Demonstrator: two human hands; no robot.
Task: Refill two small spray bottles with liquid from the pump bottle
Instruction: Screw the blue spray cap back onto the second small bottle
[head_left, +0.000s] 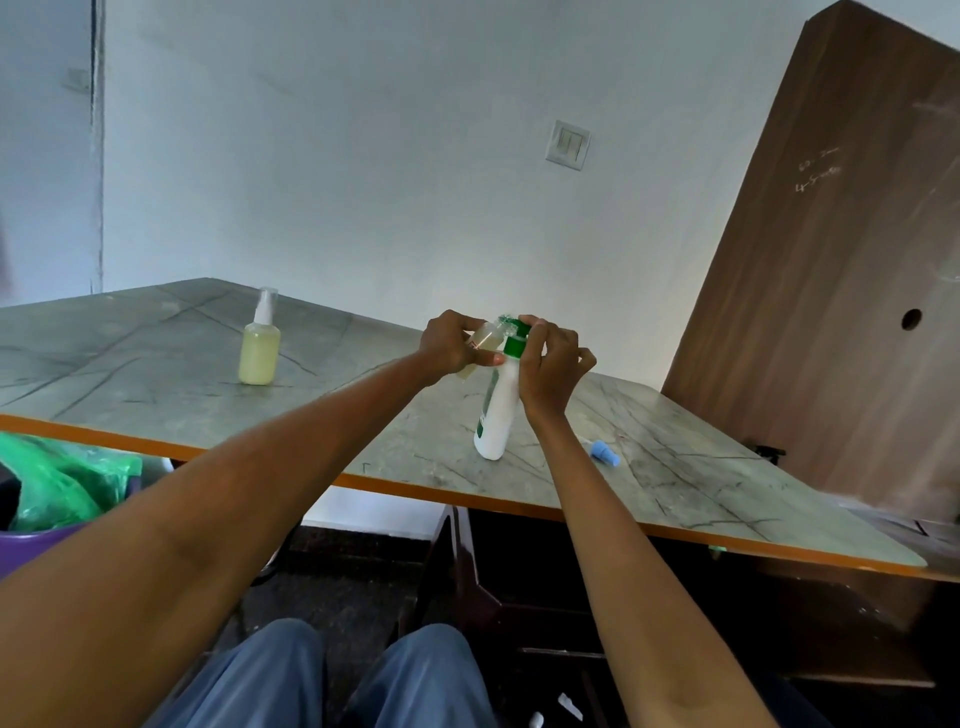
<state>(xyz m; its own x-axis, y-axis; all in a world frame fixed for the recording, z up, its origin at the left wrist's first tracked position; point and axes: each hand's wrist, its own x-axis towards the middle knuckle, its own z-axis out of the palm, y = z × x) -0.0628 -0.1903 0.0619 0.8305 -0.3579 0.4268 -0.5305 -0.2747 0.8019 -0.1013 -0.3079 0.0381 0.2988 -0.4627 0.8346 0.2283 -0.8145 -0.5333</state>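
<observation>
White pump bottle (497, 415) with green pump head (516, 343) is standing at frame center on the table (156, 395). Right hand (553, 366) is curling around its top; left hand (451, 344) is pinching a small clear spray bottle (485, 338) against the nozzle. Filled spray bottle (260, 348) is sitting left; blue cap (605, 453) right.

Marble-look table (156, 374) with an orange edge, a light switch (568, 144) on the white wall, and a big brown wooden cabinet (831, 291) on the right. Down left, a purple bin (31, 545) lined with a green bag (57, 483).
</observation>
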